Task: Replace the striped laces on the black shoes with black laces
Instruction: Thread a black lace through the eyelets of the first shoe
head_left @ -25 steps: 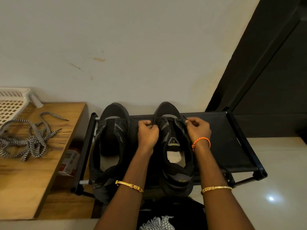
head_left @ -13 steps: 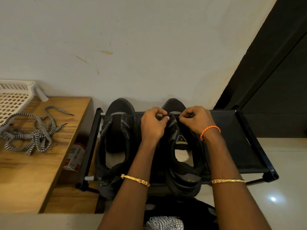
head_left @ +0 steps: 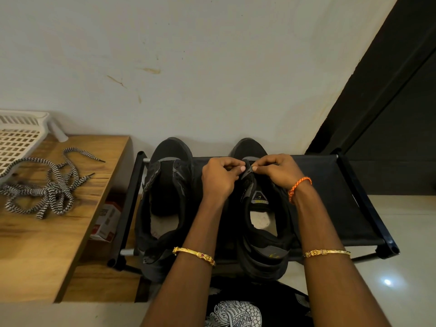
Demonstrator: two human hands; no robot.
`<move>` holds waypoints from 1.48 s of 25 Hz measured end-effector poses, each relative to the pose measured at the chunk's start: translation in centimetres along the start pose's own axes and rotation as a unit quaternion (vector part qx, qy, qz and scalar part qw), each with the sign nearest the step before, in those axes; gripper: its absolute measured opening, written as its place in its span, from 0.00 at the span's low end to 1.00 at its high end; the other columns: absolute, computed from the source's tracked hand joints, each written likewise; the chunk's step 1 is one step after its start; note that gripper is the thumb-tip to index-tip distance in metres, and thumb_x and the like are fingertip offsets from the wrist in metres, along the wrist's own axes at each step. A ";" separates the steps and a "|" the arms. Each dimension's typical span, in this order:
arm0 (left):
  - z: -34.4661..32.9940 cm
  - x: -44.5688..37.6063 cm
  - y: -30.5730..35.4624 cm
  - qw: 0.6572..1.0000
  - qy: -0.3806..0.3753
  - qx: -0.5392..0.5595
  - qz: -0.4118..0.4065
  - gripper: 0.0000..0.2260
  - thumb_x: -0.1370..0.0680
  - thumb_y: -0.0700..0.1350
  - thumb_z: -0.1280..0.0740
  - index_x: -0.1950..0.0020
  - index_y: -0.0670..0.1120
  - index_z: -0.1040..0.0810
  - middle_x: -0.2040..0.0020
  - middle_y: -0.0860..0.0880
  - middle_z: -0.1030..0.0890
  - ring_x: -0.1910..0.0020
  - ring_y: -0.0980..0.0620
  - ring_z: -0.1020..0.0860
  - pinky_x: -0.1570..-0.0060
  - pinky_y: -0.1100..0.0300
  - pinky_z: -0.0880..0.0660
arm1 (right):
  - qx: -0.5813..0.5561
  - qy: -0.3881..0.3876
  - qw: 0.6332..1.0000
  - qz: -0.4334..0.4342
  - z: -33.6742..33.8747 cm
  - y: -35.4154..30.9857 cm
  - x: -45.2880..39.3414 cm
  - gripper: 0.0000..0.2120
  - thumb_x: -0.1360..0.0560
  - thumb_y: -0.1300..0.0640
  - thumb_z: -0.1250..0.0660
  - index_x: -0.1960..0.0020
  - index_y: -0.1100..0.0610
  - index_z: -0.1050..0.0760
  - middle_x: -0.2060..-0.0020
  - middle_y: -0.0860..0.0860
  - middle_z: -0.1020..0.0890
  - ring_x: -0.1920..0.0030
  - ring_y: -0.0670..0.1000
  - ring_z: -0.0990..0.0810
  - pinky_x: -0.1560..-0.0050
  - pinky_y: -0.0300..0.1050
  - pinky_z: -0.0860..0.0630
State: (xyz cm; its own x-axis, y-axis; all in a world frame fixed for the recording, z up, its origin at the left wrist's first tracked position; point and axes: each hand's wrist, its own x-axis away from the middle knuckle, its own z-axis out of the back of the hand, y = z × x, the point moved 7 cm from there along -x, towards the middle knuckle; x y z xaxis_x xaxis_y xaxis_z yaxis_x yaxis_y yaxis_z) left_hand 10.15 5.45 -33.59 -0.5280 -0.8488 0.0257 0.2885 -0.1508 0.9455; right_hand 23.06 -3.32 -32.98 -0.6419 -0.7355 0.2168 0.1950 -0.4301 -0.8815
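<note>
Two black shoes stand toes to the wall on a low black fabric rack (head_left: 330, 208). The left shoe (head_left: 165, 199) has no lace and lies open. Over the right shoe (head_left: 262, 223), near its toe end, my left hand (head_left: 220, 179) and my right hand (head_left: 277, 171) meet with fingertips pinched together at the eyelet flaps. A thin black lace seems held between them, but it is hard to make out against the shoe. The striped black-and-white laces (head_left: 47, 185) lie in a loose heap on the wooden table at the left.
A wooden table (head_left: 47, 244) stands left of the rack, with a white plastic basket (head_left: 18, 140) at its back corner. A small red-and-white box (head_left: 106, 220) sits below, between table and rack. A white wall is close behind; glossy floor lies at the right.
Both hands have moved from the sides of the right shoe toward its toe end and come together, fingertips now pinched at the front eyelets. The view has shifted slightly.
</note>
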 end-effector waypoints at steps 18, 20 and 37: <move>4.3 -0.4 0.0 0.995 0.098 0.029 0.021 0.07 0.23 0.39 0.35 0.61 0.47 0.27 0.66 0.50 0.21 0.63 0.48 0.18 0.61 0.59 0.22 | -0.023 0.053 0.996 -0.071 1.4 1.7 1.0 0.16 0.34 0.63 0.27 0.53 0.51 0.29 0.40 0.59 0.28 0.43 0.59 0.24 0.41 0.56 0.24; 6.5 -0.2 0.0 0.983 0.183 0.017 0.024 0.04 0.23 0.39 0.36 0.59 0.45 0.26 0.61 0.45 0.19 0.61 0.46 0.19 0.60 0.59 0.23 | -0.016 0.051 0.995 -0.081 1.6 1.8 1.4 0.18 0.34 0.62 0.26 0.50 0.52 0.31 0.40 0.59 0.30 0.43 0.58 0.24 0.41 0.55 0.24; -0.8 1.8 3.1 0.947 0.041 -0.294 -0.122 0.07 0.21 0.45 0.36 0.47 0.49 0.20 0.33 0.49 0.33 0.32 0.50 0.40 0.37 0.51 0.44 | -0.018 0.113 0.990 -0.081 0.8 2.5 2.9 0.08 0.31 0.60 0.30 0.60 0.53 0.29 0.61 0.52 0.21 0.55 0.54 0.20 0.51 0.48 0.22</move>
State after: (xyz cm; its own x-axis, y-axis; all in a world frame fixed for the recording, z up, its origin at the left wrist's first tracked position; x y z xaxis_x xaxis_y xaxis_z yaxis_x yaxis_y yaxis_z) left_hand 10.76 3.00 -30.86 -0.5798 -0.7847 -0.2190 0.5727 -0.5838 0.5754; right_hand 22.31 -6.95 -34.22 -0.8133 -0.5199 0.2612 0.0513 -0.5113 -0.8578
